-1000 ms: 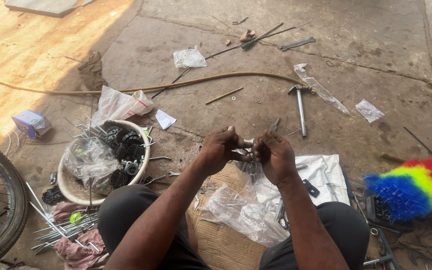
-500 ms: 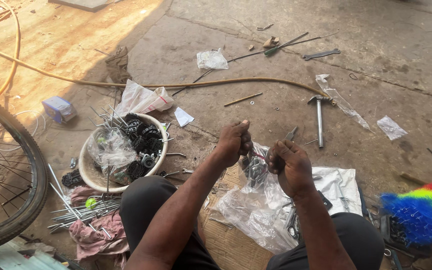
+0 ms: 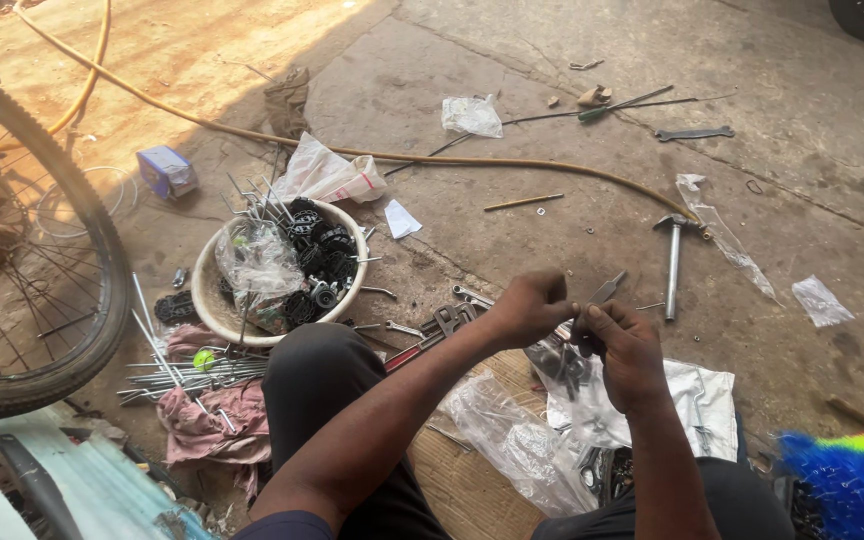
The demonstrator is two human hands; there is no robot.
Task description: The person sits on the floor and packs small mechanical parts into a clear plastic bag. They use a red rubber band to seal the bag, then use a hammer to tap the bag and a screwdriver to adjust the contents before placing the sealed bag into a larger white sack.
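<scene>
Small metal part [image 3: 574,322]: pinched between my two hands, held above the clear plastic bag [image 3: 512,440] on my lap. Left hand [image 3: 530,308] and right hand [image 3: 624,345] close together, fingertips clamped on it. Hammer [image 3: 673,262] on floor just beyond; basin [image 3: 214,312] of parts well left.

Whatever the left hand [image 3: 530,308] and right hand [image 3: 624,345] pinch between them at centre frame is too small and covered by fingers to identify. The spoked black bicycle wheel [image 3: 32,250] is cut by the left edge. The rainbow-coloured bristle brush [image 3: 847,480] runs off the lower right corner.
</scene>
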